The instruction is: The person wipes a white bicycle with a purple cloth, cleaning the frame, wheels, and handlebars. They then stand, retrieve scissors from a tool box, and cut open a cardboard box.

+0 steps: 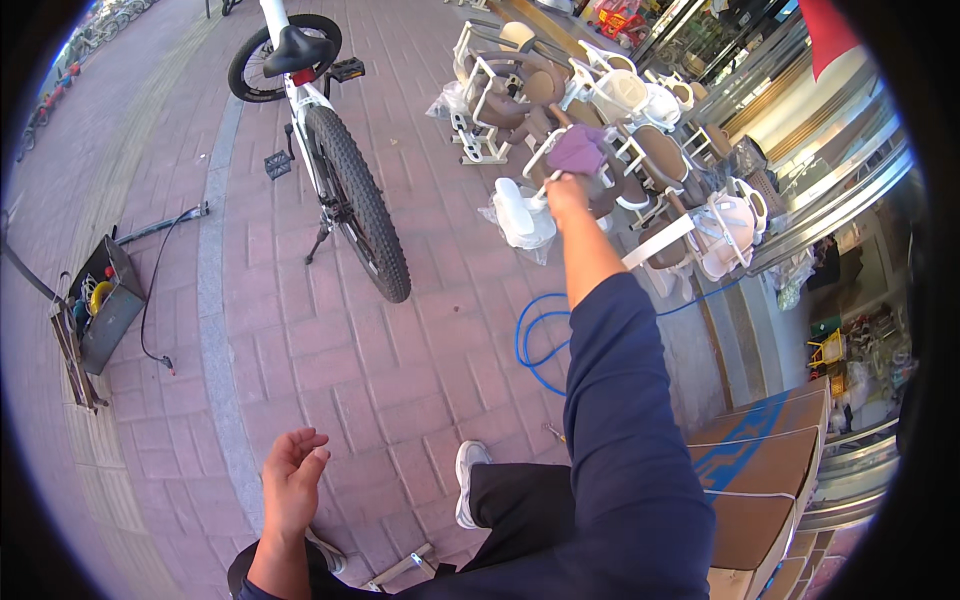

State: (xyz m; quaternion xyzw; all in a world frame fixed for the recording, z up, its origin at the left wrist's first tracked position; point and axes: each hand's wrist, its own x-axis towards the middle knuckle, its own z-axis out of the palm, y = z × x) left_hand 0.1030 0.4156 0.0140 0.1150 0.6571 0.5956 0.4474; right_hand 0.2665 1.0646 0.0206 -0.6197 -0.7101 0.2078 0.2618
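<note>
My right arm stretches forward over a cluster of child bicycle seats with brown pads and white frames. At its end my right hand is closed at the edge of a purple cloth lying over the seats; its fingertips are partly hidden. Low on the left hangs my left hand, empty, with its fingers loosely bent and apart. Just left of my right hand, a white plastic-wrapped part sits on the paving.
A white bicycle with a thick rear tyre stands ahead. An open toolbox lies at the left, beside a metal tube with a black hose. A blue hose coils near my right arm. At right is a cardboard box.
</note>
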